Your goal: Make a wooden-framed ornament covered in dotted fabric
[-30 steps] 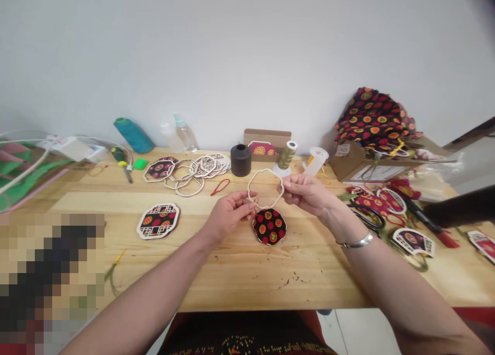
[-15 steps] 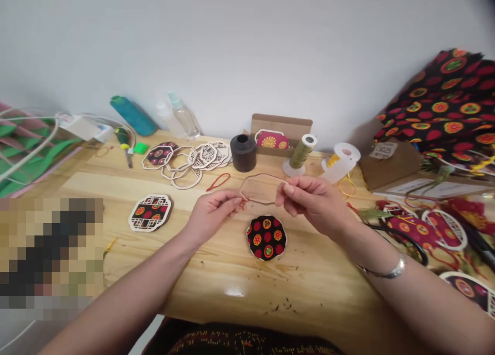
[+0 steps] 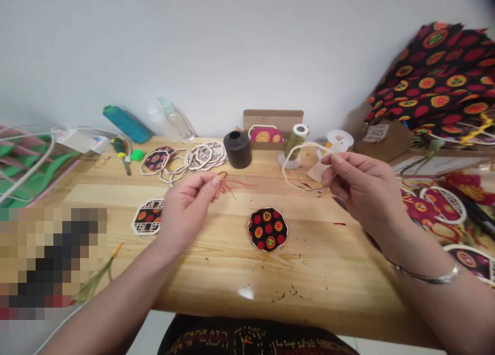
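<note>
Left of the fabric disc (image 3: 267, 229), the left hand (image 3: 187, 203) has drawn away, its grip pinched shut on a red thread (image 3: 232, 184). Right of the disc, the right hand (image 3: 363, 190) now holds the wooden ring (image 3: 284, 168) higher, fingers closed on its edge. Thread and ring are now apart.

Ring (image 3: 284, 169): thin pale wooden hoop, scalloped outline, nothing inside. Pinched at right edge in my right hand (image 3: 361, 187), held above table, tilted well over.

Thread (image 3: 235, 182): fine, red, few loose strands. One end pinched at fingertips of my left hand (image 3: 185, 200), rest trailing rightward, low over tabletop; can't tell if touching. Thread and ring apart.
</note>
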`<act>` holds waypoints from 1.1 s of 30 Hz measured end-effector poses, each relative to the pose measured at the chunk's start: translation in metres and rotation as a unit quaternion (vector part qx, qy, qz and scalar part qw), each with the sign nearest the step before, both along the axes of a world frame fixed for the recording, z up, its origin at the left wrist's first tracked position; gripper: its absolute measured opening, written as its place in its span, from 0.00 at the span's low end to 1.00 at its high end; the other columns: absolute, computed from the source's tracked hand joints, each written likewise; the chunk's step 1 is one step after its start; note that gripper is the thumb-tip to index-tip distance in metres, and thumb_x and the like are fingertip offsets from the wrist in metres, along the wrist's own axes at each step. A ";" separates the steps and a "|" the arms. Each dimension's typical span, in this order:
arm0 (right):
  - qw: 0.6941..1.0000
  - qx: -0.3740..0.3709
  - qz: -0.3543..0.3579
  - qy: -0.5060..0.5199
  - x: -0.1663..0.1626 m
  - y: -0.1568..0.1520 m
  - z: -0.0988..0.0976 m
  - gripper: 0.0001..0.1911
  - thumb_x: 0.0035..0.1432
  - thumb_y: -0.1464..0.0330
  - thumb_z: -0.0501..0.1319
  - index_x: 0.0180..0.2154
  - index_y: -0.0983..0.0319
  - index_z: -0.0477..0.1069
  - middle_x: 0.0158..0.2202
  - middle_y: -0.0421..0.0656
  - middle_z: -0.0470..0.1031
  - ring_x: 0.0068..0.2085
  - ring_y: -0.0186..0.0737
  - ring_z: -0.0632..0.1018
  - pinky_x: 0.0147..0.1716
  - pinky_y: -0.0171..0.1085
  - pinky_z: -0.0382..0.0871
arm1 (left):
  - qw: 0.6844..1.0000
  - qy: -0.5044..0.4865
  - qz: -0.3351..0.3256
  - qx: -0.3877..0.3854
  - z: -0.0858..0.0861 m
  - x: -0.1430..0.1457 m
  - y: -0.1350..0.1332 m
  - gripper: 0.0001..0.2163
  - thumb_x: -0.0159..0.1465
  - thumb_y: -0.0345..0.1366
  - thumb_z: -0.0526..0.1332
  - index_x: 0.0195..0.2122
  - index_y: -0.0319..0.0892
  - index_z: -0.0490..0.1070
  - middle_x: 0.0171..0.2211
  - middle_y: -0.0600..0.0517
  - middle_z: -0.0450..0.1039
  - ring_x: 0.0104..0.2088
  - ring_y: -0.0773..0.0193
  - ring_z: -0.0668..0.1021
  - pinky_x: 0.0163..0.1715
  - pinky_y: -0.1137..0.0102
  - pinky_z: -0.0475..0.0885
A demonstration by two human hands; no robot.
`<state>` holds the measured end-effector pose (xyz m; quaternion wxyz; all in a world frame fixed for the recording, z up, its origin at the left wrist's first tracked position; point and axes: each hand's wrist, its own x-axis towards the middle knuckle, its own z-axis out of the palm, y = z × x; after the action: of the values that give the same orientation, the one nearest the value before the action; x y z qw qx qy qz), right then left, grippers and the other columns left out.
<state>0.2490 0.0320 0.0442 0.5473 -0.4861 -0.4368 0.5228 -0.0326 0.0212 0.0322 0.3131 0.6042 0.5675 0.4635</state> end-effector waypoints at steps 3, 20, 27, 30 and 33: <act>0.998 0.015 -0.064 0.021 0.004 -0.011 0.002 0.09 0.58 0.62 0.65 0.30 0.61 0.75 0.20 0.39 0.73 0.15 0.26 0.59 0.14 0.32 0.46 | 0.979 0.105 0.084 0.153 0.023 -0.009 0.011 0.06 0.64 0.39 0.62 0.34 0.45 0.77 0.27 0.55 0.73 0.31 0.65 0.75 0.36 0.67 0.69; 0.995 -0.056 -0.043 0.069 -0.011 -0.028 -0.040 0.16 0.49 0.57 0.69 0.30 0.63 0.72 0.17 0.39 0.72 0.16 0.27 0.59 0.16 0.31 0.45 | 0.928 0.304 -0.055 0.209 -0.040 -0.007 0.036 0.10 0.65 0.34 0.56 0.35 0.49 0.78 0.46 0.49 0.80 0.52 0.48 0.71 0.53 0.48 0.62; 0.993 -0.053 -0.073 0.075 -0.003 -0.029 -0.052 0.18 0.47 0.56 0.70 0.30 0.63 0.71 0.16 0.38 0.71 0.15 0.26 0.59 0.15 0.30 0.45 | 0.920 0.300 -0.036 0.248 -0.036 -0.006 0.029 0.07 0.65 0.36 0.60 0.34 0.50 0.79 0.49 0.50 0.78 0.53 0.48 0.70 0.54 0.47 0.61; 0.995 -0.019 -0.083 0.055 0.001 -0.031 -0.054 0.17 0.49 0.56 0.69 0.30 0.63 0.71 0.17 0.38 0.72 0.15 0.26 0.59 0.15 0.31 0.46 | 0.914 0.299 -0.042 0.273 -0.033 -0.003 0.025 0.06 0.63 0.37 0.63 0.29 0.49 0.78 0.49 0.49 0.77 0.54 0.47 0.69 0.53 0.46 0.62; 0.997 0.003 -0.064 0.047 -0.001 -0.033 -0.053 0.16 0.51 0.57 0.68 0.31 0.63 0.71 0.18 0.39 0.73 0.16 0.27 0.61 0.16 0.32 0.47 | 0.896 0.304 -0.058 0.318 -0.035 0.000 0.023 0.08 0.60 0.39 0.66 0.24 0.46 0.76 0.50 0.46 0.75 0.53 0.45 0.68 0.53 0.47 0.61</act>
<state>0.2483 -0.0007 -0.0090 0.6012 -0.4860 -0.3804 0.5076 -0.0328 0.0444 -0.0027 -0.0574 0.8150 0.4210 0.3939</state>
